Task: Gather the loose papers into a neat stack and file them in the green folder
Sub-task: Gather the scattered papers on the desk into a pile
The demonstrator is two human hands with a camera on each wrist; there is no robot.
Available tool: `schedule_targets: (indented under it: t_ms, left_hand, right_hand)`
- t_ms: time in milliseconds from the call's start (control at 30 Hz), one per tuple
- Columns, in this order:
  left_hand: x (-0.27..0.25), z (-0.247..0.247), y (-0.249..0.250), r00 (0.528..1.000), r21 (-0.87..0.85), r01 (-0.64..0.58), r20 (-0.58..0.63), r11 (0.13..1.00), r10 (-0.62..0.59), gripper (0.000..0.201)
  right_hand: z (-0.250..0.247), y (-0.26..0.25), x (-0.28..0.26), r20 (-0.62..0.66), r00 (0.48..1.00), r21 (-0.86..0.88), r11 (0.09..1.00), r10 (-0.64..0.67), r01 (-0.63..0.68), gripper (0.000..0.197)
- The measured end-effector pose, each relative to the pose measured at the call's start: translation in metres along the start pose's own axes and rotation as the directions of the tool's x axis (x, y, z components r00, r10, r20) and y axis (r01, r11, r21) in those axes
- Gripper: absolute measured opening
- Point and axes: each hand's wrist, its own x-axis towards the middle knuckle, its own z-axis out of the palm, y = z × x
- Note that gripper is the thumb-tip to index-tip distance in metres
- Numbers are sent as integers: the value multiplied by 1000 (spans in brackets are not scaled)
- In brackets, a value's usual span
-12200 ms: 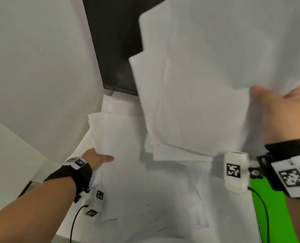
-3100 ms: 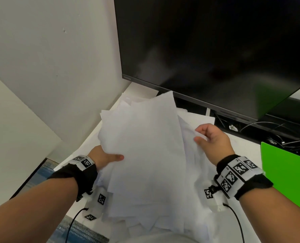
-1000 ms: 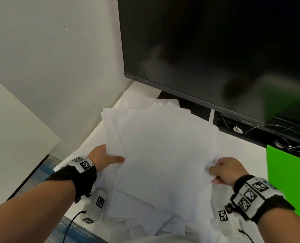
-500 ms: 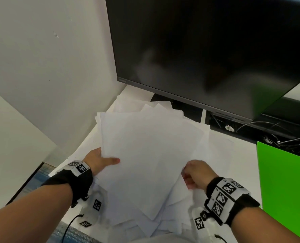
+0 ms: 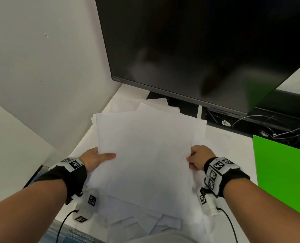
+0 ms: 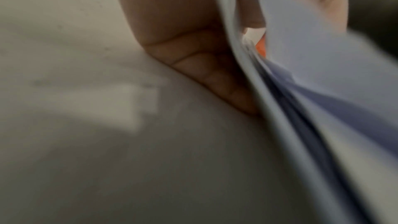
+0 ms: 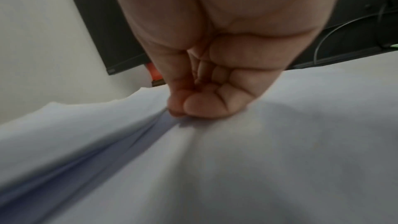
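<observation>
A loose pile of white papers lies on the white desk in front of me, sheets fanned out at odd angles. My left hand holds the pile's left edge, thumb on top and fingers underneath; the left wrist view shows the papers pinched in that hand. My right hand grips the right edge with curled fingers; in the right wrist view its fingertips pinch the sheets. The green folder lies at the right, apart from the pile.
A large dark monitor stands right behind the papers, its stand and several cables at the back right. A white wall closes the left side. More stray sheets poke out at the near desk edge.
The right hand has slid from under the pile's near corner outward to its right edge. The sheets now lie more squarely over each other. The left hand keeps its hold.
</observation>
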Motion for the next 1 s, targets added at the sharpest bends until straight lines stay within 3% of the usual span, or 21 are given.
schedule_targets:
  t_ms: [133, 200, 267, 333, 433, 467, 567, 667, 733, 800, 867, 1000]
  left_hand:
    - [-2, 4, 1, 998, 19, 6, -56, 1000, -5, 62]
    - [-1, 4, -1, 996, 40, 5, -87, 999, -2, 67]
    - [-1, 4, -2, 995, 64, 1, -99, 998, 5, 65]
    - [-3, 5, -1, 994, 77, -11, -109, 997, 19, 61]
    - [-1, 5, -2, 994, 40, -12, -110, 999, 17, 74]
    - [0, 5, -3, 994, 33, -22, -107, 999, 25, 76]
    - [-2, 6, -1, 994, 29, -27, -105, 999, 29, 70]
    - [-4, 8, -1, 990, 29, -30, -139, 999, 34, 67]
    - [-3, 8, -2, 987, 57, -23, -157, 998, 32, 71]
    - [-3, 8, -2, 984, 79, -22, -172, 997, 35, 56]
    - [-3, 9, -2, 981, 93, -25, -189, 995, 42, 43]
    - [-5, 11, 1, 980, 135, -30, -189, 990, 55, 37]
  right_hand:
    - [21, -6, -4, 68, 995, 140, 988, -75, 65, 24]
    - [17, -2, -3, -32, 996, 113, 990, -81, 84, 16]
    - [1, 7, -5, -261, 964, 84, 996, 51, -30, 30]
    - [-15, 20, -12, -443, 855, 72, 961, 269, -266, 59]
    - [-28, 35, -17, -401, 765, 202, 863, 505, -464, 80]
    - [-29, 40, -13, -354, 768, 262, 845, 534, -467, 78]
    - [-30, 48, -4, -218, 843, 360, 844, 491, -398, 57]
    - [-25, 51, -3, -137, 880, 385, 843, 455, -376, 58]
    - [-20, 48, -4, -147, 906, 309, 888, 398, -340, 57]
    - [-15, 43, -5, -187, 931, 267, 928, 314, -259, 42]
    - [-11, 39, -8, -204, 947, 304, 936, 247, -178, 24]
    - [-2, 32, -11, -118, 972, 459, 879, 203, -128, 5]
